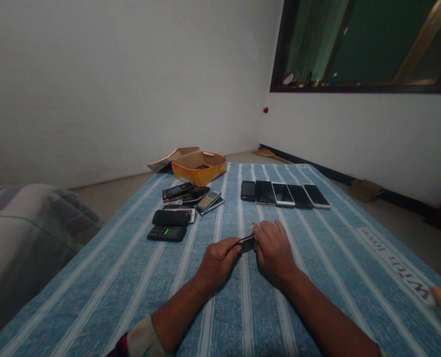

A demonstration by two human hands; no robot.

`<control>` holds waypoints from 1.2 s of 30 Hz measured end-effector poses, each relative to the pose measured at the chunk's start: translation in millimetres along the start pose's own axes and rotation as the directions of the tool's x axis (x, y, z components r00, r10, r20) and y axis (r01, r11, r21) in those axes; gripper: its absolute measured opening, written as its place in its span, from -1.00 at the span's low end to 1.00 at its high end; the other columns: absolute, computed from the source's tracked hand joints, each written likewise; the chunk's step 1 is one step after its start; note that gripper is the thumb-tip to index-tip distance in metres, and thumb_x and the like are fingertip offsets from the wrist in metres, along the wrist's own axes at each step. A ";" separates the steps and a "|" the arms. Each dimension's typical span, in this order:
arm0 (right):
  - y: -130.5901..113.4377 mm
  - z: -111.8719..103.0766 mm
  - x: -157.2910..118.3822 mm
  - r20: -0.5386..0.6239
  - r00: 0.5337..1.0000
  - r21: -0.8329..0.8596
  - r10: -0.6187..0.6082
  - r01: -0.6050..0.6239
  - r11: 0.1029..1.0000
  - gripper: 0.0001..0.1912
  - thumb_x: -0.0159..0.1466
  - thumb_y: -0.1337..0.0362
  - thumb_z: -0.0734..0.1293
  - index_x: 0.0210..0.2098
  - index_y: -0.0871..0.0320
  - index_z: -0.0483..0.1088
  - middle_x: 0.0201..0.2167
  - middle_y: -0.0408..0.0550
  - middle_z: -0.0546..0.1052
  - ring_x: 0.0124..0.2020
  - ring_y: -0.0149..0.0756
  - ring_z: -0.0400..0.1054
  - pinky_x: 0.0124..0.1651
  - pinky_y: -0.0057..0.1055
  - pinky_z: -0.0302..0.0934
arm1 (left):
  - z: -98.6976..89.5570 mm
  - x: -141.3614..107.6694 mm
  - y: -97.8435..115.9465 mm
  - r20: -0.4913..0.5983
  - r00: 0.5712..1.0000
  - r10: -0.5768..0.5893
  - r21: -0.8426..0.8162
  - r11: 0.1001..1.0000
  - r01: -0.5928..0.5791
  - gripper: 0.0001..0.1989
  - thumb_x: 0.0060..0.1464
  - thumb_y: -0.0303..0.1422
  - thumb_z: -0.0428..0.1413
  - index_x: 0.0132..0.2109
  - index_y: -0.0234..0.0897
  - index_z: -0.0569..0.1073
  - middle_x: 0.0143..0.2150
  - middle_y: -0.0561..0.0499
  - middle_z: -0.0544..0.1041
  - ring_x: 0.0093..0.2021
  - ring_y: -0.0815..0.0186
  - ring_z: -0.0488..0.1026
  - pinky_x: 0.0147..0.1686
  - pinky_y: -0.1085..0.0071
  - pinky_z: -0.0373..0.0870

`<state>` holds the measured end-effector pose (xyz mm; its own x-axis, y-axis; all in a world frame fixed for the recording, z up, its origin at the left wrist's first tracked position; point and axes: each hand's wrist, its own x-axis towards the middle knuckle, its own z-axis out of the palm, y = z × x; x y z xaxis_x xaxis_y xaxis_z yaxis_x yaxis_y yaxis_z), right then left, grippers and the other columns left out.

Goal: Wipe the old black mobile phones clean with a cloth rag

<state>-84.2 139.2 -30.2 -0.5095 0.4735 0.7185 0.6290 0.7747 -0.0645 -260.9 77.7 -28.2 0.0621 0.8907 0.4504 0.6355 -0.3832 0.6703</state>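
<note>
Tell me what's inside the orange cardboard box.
A small dark object, perhaps a phone, lies in the orange cardboard box. The near wall hides the rest of its floor, so anything more there cannot be seen.

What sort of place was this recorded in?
Probably a plain bedroom at home rather than a workshop: what looks like a blue striped bedsheet covers the surface, a grey quilted blanket lies beside it, and the wall is bare and white.
</note>
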 end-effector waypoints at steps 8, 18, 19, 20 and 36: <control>-9.5 3.0 -0.7 -0.016 1.000 0.030 -0.025 0.025 0.999 -0.65 0.26 0.48 0.13 -0.01 0.27 0.37 -0.18 0.14 0.47 -0.05 -0.09 0.28 0.15 -0.02 0.08 | -0.7 -0.8 1.4 -0.003 1.000 0.003 0.014 1.000 -0.003 -0.76 0.25 -0.33 -0.03 -0.20 -0.25 0.53 -0.36 0.02 0.60 -0.35 0.32 0.53 -0.31 0.47 0.42; 4.6 3.1 -1.2 -0.022 0.996 0.002 0.082 -0.082 0.997 -0.64 0.21 0.50 0.16 -0.04 0.25 0.40 -0.18 0.11 0.49 -0.07 -0.09 0.31 0.14 -0.01 0.07 | -0.7 -0.8 2.0 0.003 1.000 -0.004 0.016 1.000 0.004 -0.75 0.25 -0.32 -0.03 -0.24 -0.26 0.54 -0.40 0.04 0.57 -0.39 0.34 0.50 -0.35 0.49 0.39; 10.9 4.2 -2.4 -0.032 0.993 0.002 0.113 -0.113 0.994 -0.63 0.20 0.50 0.16 -0.04 0.24 0.40 -0.19 0.11 0.49 -0.09 -0.09 0.32 0.10 -0.05 0.12 | -1.0 -0.8 2.2 0.011 1.000 -0.012 0.018 1.000 0.012 -0.74 0.25 -0.32 -0.03 -0.24 -0.26 0.53 -0.42 0.04 0.56 -0.41 0.35 0.49 -0.37 0.50 0.37; 16.5 5.7 -3.7 -0.040 0.989 0.011 0.145 -0.145 0.989 -0.62 0.19 0.51 0.16 -0.05 0.24 0.41 -0.20 0.10 0.49 -0.11 -0.10 0.32 0.05 -0.10 0.17 | -1.2 -0.8 2.4 0.017 1.000 -0.019 0.018 1.000 0.019 -0.74 0.25 -0.32 -0.03 -0.24 -0.26 0.53 -0.43 0.05 0.54 -0.42 0.35 0.48 -0.38 0.50 0.36; 37.2 10.9 -6.1 0.095 0.914 0.619 0.394 -0.364 0.696 -0.70 0.27 0.34 0.20 -0.06 0.16 0.47 -0.17 0.00 0.53 -0.11 -0.23 0.45 -0.04 -0.29 0.34 | -2.5 -2.8 0.3 0.009 1.000 -0.011 0.025 1.000 0.011 -0.74 0.24 -0.34 -0.04 -0.29 -0.27 0.52 -0.45 0.06 0.51 -0.44 0.36 0.45 -0.40 0.50 0.31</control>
<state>-64.1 169.7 -44.6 -0.2733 0.7778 0.5659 0.2601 0.6262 -0.7350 -262.8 74.5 -27.8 0.0619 0.8972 0.4372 0.6551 -0.3670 0.6604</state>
